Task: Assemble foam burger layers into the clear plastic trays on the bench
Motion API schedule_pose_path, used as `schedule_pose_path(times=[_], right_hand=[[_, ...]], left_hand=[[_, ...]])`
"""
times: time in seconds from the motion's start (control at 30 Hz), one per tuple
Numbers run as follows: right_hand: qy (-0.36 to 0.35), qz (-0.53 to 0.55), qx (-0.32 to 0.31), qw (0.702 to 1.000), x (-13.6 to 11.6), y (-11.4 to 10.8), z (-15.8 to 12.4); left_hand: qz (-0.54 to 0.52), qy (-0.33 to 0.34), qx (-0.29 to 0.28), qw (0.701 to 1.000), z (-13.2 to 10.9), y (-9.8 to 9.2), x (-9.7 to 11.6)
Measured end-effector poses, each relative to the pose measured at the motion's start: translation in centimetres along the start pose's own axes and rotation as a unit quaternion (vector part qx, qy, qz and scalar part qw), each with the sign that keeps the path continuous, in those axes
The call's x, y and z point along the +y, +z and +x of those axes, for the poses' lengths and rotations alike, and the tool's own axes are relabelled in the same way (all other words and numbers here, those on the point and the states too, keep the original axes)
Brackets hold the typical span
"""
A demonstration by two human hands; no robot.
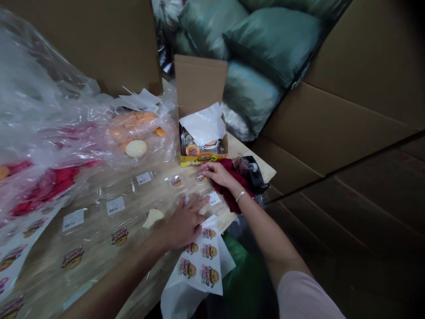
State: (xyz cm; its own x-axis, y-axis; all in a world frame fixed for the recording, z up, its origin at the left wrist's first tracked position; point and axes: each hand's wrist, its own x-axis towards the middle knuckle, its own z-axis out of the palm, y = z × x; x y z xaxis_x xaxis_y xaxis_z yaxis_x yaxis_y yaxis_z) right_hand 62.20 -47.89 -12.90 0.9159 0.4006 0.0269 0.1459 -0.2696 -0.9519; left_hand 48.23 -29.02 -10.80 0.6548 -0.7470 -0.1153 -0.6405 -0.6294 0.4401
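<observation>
My left hand (pixel 187 221) lies with fingers spread over the tabletop, its fingertips beside a clear plastic pack with a white barcode label (pixel 214 198). Its edge rests against a sheet of burger-cartoon stickers (pixel 210 252) hanging over the table's front edge. My right hand (pixel 217 173), with a bracelet at the wrist, reaches in front of the open box, fingers pinched together at a burger sticker (pixel 201 177) on clear plastic. Another burger sticker (pixel 175 180) shows on a clear pack to the left. The right palm is hidden.
An open yellow-fronted carton (pixel 203 158) holds packed toy burgers under white paper. Dark red cloth (pixel 229 177) and a black object (pixel 254 175) lie right of it. Left are plastic bags with orange buns (pixel 133 126) and red pieces (pixel 56 186). Cardboard boxes (pixel 332 119) stand at right.
</observation>
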Motion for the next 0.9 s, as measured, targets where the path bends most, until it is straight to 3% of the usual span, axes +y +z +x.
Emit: schedule_pose_path(times=[0.23,0.37,0.5,0.77,0.83,0.9], right_hand=[[-0.026,-0.024,-0.002,0.999,0.4,0.2,-0.2],[-0.062,-0.124,0.005,0.99,0.2,0.7,-0.7],[-0.11,-0.287,0.016,0.952,-1.3,1.9,-2.0],[-0.077,-0.442,0.066,0.891,-3.2,3.4,-3.5],[-0.09,-0.421,0.081,0.899,-4.3,3.5,-4.5],[-0.106,-0.347,0.058,0.93,-5.9,3.4,-6.3]], left_hand=[[-0.003,-0.003,-0.001,1.0,0.0,-0.2,0.2],[-0.006,-0.001,0.006,1.0,0.0,0.1,0.1],[-0.011,0.005,0.022,1.0,-0.1,0.8,-0.4],[-0.011,0.006,0.008,1.0,-0.3,0.0,0.3],[-0.013,0.009,0.012,1.0,-0.5,-0.5,0.6],[-0.018,0.014,0.031,0.999,-1.0,-1.1,0.9]])
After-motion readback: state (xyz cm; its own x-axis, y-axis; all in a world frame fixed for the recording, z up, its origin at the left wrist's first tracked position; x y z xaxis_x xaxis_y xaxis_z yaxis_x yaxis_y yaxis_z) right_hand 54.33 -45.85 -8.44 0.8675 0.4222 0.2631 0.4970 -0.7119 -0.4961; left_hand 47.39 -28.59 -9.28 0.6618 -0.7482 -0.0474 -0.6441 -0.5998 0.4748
